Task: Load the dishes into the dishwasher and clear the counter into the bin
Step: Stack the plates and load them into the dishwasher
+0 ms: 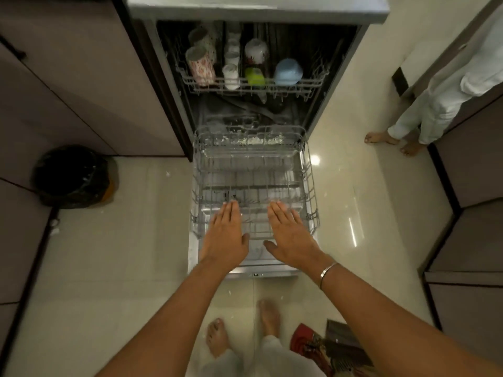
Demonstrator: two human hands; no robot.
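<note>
The dishwasher stands open ahead of me. Its lower wire rack (309, 175) is pulled out over the lowered door and holds no dishes. The upper rack (190, 83) carries cups and bowls: a floral mug (201, 68), a white cup (231, 76), a green cup (255, 76), a blue bowl (288, 72) and a white patterned bowl (255, 51). My left hand (227, 235) and my right hand (290, 235) hover flat, palms down, over the near end of the lower rack, holding nothing. A metal bangle sits on my right wrist.
A bin with a black liner (72, 176) stands on the floor at the left beside the cabinets. Another person's bare feet (392, 141) are at the right by more cabinets. A red cloth and a mat (326, 346) lie near my feet.
</note>
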